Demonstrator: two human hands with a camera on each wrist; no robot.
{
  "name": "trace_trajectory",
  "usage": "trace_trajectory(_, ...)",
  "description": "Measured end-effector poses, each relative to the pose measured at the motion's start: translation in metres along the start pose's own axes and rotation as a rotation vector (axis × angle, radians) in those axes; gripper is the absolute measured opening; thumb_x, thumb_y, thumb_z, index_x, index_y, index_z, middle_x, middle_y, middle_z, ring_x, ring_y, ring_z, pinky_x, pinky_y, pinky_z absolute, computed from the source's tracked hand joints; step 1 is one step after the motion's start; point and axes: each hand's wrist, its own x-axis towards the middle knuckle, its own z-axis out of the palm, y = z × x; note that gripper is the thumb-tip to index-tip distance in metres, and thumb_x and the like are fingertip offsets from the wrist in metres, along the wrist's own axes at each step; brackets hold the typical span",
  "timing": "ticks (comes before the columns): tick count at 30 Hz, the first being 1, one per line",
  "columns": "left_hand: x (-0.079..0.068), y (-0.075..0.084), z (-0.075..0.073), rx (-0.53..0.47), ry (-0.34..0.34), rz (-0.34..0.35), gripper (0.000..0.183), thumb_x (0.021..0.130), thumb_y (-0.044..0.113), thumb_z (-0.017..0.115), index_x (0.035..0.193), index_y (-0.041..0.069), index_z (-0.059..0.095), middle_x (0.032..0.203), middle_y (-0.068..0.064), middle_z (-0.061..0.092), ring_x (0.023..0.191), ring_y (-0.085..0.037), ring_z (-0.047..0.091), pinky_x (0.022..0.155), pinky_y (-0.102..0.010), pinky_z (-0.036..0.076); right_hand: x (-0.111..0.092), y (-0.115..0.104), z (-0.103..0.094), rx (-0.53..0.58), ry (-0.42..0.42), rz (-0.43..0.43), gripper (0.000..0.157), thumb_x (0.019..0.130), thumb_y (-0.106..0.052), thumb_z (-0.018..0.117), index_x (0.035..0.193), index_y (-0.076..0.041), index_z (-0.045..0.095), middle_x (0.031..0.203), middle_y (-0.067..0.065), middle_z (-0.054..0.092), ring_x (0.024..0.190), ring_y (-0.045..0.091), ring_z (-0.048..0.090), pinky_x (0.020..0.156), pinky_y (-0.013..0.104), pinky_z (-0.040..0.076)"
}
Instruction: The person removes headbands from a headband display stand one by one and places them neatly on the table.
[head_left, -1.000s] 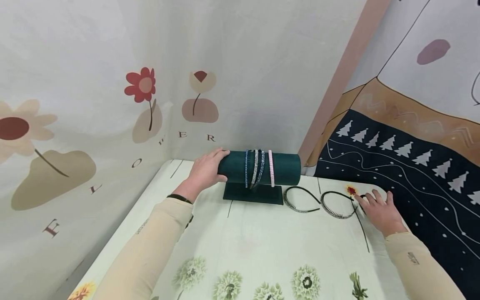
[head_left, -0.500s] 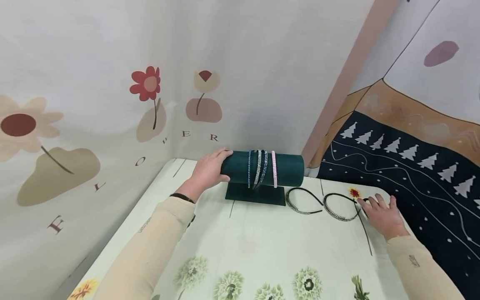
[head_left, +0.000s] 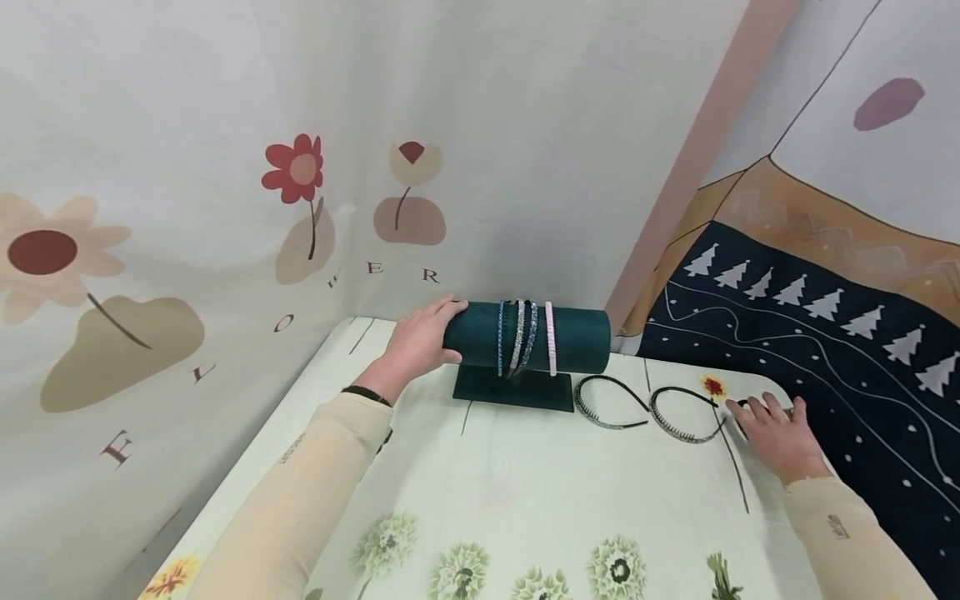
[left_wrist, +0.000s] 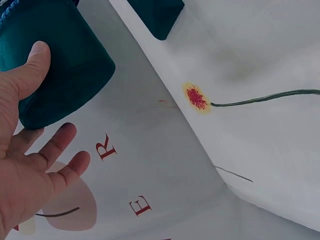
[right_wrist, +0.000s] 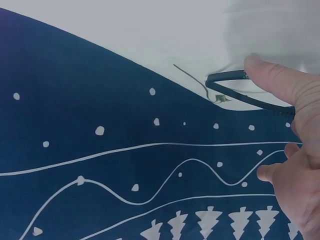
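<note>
My left hand (head_left: 416, 337) grips the left end of a dark green velvet roll stand (head_left: 480, 337), thumb on the near side and fingers behind. Around the roll sit a thin blue headband (head_left: 500, 342), a silver glittery headband (head_left: 519, 333), a dark blue glittery headband (head_left: 532, 333) and a pink headband (head_left: 551, 342). At the table's right corner my right hand (head_left: 780, 433) pinches a black headband (right_wrist: 227, 76). The right wrist view shows the thumb on one arm of it; the hand hides the rest. Left of that hand lies another black, toothed headband (head_left: 678, 435).
A further toothed headband (head_left: 588, 415) lies on the white flowered tablecloth (head_left: 540, 475), beside the stand's flat base (head_left: 517, 392). Behind the table hangs a pale printed curtain (head_left: 540, 167). A navy tree-patterned cloth (head_left: 795, 333) borders the right side.
My right hand has shifted slightly right along the table corner. The left hand keeps its grip on the stand. The head view has turned a little, moving everything slightly rightward.
</note>
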Motion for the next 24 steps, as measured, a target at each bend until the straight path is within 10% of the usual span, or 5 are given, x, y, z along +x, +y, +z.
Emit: trace_trajectory(24, -0.002, 0.001, -0.001, -0.016, -0.008, -0.008, 0.092, 0.093, 0.030, 0.086, 0.168, 0.021, 0.035, 0.178, -0.011, 0.029, 0.157, -0.041, 0.041, 0.125, -0.064, 0.039, -0.002, -0.002, 0.012, 0.050, -0.014, 0.049, 0.052, 0.100, 0.015, 0.051, 0.149, 0.000, 0.053, 0.145, 0.032, 0.056, 0.139, 0.057, 0.047, 0.110, 0.085, 0.034)
